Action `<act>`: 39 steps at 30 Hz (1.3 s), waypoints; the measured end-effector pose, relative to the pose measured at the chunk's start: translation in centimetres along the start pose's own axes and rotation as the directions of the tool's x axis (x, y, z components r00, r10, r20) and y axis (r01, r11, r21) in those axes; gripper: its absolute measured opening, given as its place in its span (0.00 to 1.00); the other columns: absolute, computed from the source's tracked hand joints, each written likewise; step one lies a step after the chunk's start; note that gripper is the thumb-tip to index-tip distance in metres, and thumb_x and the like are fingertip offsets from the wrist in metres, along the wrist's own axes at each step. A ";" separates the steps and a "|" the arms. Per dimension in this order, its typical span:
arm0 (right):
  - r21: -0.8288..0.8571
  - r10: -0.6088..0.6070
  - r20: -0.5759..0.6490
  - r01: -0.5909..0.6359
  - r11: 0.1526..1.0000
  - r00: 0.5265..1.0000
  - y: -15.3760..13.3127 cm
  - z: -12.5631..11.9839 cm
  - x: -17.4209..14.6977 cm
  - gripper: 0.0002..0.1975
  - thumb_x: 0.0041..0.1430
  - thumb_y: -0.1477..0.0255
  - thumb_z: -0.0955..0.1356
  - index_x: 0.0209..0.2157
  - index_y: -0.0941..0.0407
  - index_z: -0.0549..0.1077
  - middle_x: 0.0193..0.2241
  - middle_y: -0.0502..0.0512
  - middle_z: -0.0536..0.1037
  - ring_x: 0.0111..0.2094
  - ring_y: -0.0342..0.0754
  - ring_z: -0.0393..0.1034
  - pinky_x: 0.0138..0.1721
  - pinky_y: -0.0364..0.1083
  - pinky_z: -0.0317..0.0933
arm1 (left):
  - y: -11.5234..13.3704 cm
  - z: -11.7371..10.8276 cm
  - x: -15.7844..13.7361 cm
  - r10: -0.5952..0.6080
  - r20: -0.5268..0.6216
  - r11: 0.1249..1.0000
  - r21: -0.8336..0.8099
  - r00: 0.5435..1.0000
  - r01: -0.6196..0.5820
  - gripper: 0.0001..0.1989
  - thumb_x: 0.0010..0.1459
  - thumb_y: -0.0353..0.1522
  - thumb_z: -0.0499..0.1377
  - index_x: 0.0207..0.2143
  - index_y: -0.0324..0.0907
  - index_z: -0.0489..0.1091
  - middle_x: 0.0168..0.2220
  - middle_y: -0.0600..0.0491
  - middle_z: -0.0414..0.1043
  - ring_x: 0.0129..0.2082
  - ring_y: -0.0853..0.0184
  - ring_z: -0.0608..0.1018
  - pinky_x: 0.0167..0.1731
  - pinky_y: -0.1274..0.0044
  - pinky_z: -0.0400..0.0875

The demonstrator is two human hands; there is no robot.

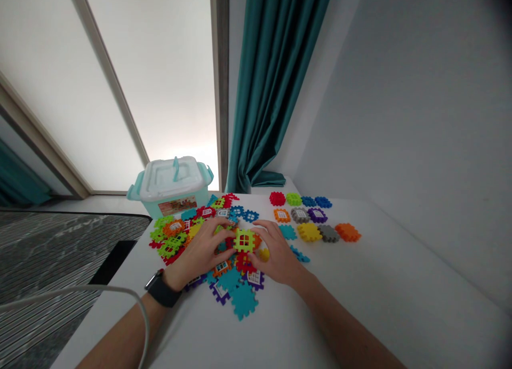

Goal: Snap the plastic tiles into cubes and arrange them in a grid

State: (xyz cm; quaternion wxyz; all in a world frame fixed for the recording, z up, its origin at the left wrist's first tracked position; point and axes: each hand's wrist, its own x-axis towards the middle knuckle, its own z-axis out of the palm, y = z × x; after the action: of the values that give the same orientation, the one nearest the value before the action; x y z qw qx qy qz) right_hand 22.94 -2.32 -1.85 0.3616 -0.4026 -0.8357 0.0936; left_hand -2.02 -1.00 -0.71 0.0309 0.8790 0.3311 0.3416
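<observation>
Between my two hands is a lime-green window-shaped building tile [244, 241] with toothed edges, held just above a heap of other tiles. My left hand [204, 246], with a dark watch on its wrist, grips the tile's left side with thumb and fingers. From the right, my right hand [274, 251] has its fingertips at the tile's other edge. Beneath it lie a red tile [245, 262], an orange window tile [222, 266] and a yellow piece [264, 254]. Nearest me are a large turquoise tile [243, 299] and a purple-framed tile [220, 291].
Sorted tiles lie in rows to the right, among them a red stack [277, 198], a yellow one [309, 231] and an orange one [348, 232]. A lidded plastic box [176, 190] stands behind the heap. A pale cable [136, 294] crosses near my left forearm.
</observation>
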 end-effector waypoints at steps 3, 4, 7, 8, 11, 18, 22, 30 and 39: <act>0.024 0.032 -0.016 -0.032 0.999 0.999 -0.1 0.1 0.0 0.22 0.55 0.72 0.69 0.53 0.52 0.67 0.56 0.63 0.68 0.59 0.60 0.63 0.60 0.62 0.60 | 0.4 -0.1 0.0 0.050 0.004 0.998 0.047 0.999 -0.050 0.05 0.67 0.33 0.59 0.44 0.46 0.74 0.53 0.45 0.70 0.54 0.56 0.73 0.54 0.63 0.71; 0.029 0.043 -0.018 -0.042 0.999 0.999 -0.1 0.1 0.0 0.20 0.56 0.72 0.69 0.52 0.53 0.67 0.56 0.63 0.68 0.59 0.60 0.63 0.61 0.62 0.60 | 0.5 -0.1 0.0 0.070 0.003 0.996 0.061 0.998 -0.070 0.06 0.67 0.33 0.58 0.43 0.46 0.74 0.52 0.45 0.70 0.53 0.57 0.74 0.53 0.63 0.71; 0.043 0.067 -0.008 -0.067 0.997 0.998 -0.1 0.2 0.0 0.15 0.59 0.71 0.68 0.49 0.54 0.68 0.56 0.64 0.68 0.59 0.59 0.62 0.61 0.62 0.60 | 0.7 -0.1 0.0 0.105 -0.006 0.992 0.072 0.994 -0.104 0.06 0.68 0.32 0.57 0.44 0.46 0.74 0.52 0.46 0.70 0.52 0.58 0.74 0.52 0.65 0.71; 0.047 0.071 0.001 -0.071 0.996 0.997 -0.1 0.2 0.0 0.14 0.60 0.71 0.67 0.48 0.54 0.69 0.55 0.64 0.69 0.59 0.59 0.63 0.60 0.62 0.61 | 0.7 -0.1 0.0 0.097 -0.014 0.994 0.062 0.995 -0.095 0.07 0.69 0.31 0.57 0.44 0.46 0.74 0.52 0.46 0.70 0.52 0.58 0.74 0.52 0.65 0.71; 0.053 0.064 0.025 -0.065 0.996 0.998 0.0 0.3 0.0 0.11 0.64 0.69 0.66 0.47 0.54 0.70 0.53 0.63 0.71 0.57 0.58 0.64 0.60 0.61 0.62 | 1.0 -0.1 0.2 0.000 -0.059 1.000 -0.030 0.998 -0.002 0.07 0.69 0.32 0.55 0.43 0.45 0.73 0.52 0.45 0.69 0.53 0.58 0.72 0.54 0.64 0.70; 0.070 0.025 -0.030 -0.023 0.997 0.999 -0.1 0.2 0.0 0.22 0.64 0.70 0.66 0.59 0.51 0.64 0.54 0.62 0.71 0.57 0.58 0.65 0.60 0.61 0.63 | 1.3 -0.6 1.1 -0.298 -0.009 0.907 -0.315 0.954 0.280 0.08 0.69 0.34 0.54 0.36 0.44 0.70 0.50 0.47 0.67 0.54 0.59 0.72 0.58 0.63 0.68; 0.066 -0.036 0.006 0.035 0.997 0.999 -0.4 0.1 -0.1 0.26 0.64 0.71 0.67 0.63 0.50 0.61 0.57 0.62 0.69 0.60 0.58 0.64 0.61 0.62 0.62 | 1.1 -0.7 1.1 -0.309 0.048 0.877 -0.371 0.950 0.304 0.09 0.69 0.36 0.54 0.35 0.45 0.70 0.51 0.47 0.67 0.55 0.59 0.71 0.61 0.62 0.66; 0.077 -0.045 0.076 0.039 0.996 0.996 -0.6 -0.3 0.0 0.28 0.62 0.72 0.68 0.63 0.50 0.62 0.59 0.61 0.67 0.61 0.57 0.62 0.62 0.62 0.62 | 0.6 -0.7 0.8 -0.317 0.101 0.863 -0.381 0.943 0.331 0.12 0.70 0.39 0.53 0.36 0.45 0.70 0.52 0.48 0.67 0.55 0.60 0.72 0.61 0.63 0.65; 0.084 -0.041 0.084 0.034 0.996 0.996 -0.2 -0.1 0.0 0.25 0.61 0.73 0.68 0.60 0.50 0.66 0.58 0.62 0.69 0.60 0.57 0.64 0.62 0.61 0.63 | 0.8 -0.6 0.9 -0.295 0.090 0.883 -0.355 0.951 0.308 0.11 0.70 0.38 0.53 0.35 0.44 0.70 0.49 0.48 0.69 0.52 0.60 0.73 0.57 0.65 0.68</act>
State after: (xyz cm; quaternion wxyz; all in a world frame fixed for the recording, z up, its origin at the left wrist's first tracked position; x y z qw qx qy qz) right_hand 22.89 -2.47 -1.68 0.3435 -0.3671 -0.8533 0.1381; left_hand -1.39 -1.18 0.50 0.2515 0.8013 0.3940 0.3734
